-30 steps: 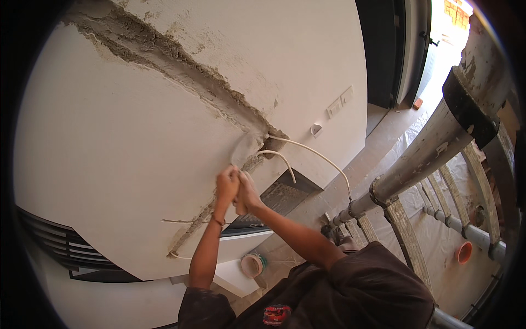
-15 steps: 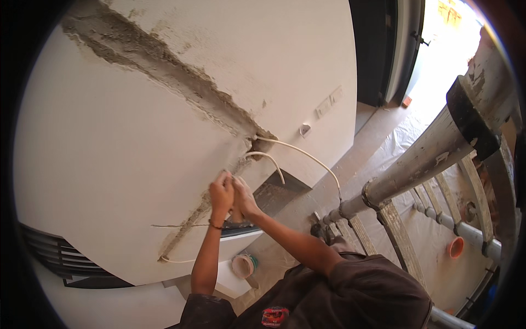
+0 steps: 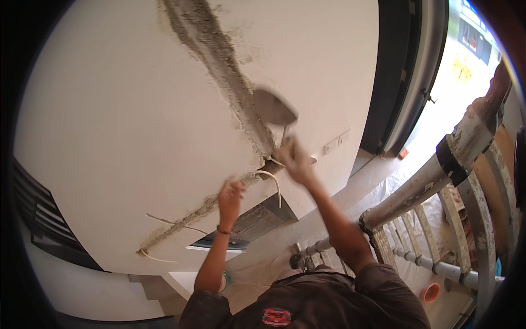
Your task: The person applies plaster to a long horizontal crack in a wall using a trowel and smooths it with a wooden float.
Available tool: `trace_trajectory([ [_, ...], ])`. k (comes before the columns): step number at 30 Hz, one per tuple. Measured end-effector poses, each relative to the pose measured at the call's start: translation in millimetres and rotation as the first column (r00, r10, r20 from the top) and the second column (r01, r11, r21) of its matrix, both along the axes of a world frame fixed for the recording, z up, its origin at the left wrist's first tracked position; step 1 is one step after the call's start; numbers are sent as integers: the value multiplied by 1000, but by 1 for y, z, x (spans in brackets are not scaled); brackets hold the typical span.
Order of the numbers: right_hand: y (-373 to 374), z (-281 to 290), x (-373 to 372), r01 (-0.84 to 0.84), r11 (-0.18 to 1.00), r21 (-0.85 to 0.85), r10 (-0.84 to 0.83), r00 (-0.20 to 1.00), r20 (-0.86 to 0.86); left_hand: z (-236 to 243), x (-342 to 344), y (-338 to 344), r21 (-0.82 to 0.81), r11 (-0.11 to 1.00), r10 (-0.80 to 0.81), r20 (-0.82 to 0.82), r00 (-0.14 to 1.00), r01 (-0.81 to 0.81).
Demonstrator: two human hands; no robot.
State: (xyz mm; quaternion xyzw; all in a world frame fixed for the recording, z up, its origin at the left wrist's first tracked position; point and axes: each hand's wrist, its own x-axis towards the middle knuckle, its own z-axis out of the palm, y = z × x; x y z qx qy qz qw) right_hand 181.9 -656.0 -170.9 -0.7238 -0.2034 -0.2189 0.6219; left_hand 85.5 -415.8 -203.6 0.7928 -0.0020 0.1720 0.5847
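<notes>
My right hand point(image 3: 296, 162) grips a trowel, its fingers blurred by motion. The trowel's broad grey pointed blade point(image 3: 274, 107) is raised beside the long rough groove point(image 3: 222, 71) chased into the white wall point(image 3: 126, 126). My left hand point(image 3: 231, 194) is lifted in front of the lower, narrower groove point(image 3: 192, 216), fingers loosely curled, with nothing visible in them. Between my hands, a pale cable point(image 3: 278, 189) loops out of a broken hole point(image 3: 268, 166) where the two grooves meet. Another pale cable point(image 3: 159, 259) sticks out at the lower groove's far left end.
Metal scaffold tubes point(image 3: 408, 192) with rungs run along my right. Wall switches point(image 3: 337, 141) sit near the dark door frame point(image 3: 378, 77). Below are a recess point(image 3: 255, 225), an orange bucket point(image 3: 430, 293) and plastic sheeting point(image 3: 392, 183). Dark louvres point(image 3: 46, 219) stand at left.
My hands, together at the lower groove before, are now apart. The right has risen to the right with the trowel; the left has stayed lower. The view has turned, and the upper groove looks steeper.
</notes>
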Motion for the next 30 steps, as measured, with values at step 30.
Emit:
trace_trajectory([
  [30, 21, -20, 38, 309, 918, -250, -336, 939, -71, 212, 35, 184, 58, 147, 79, 994, 70, -987],
])
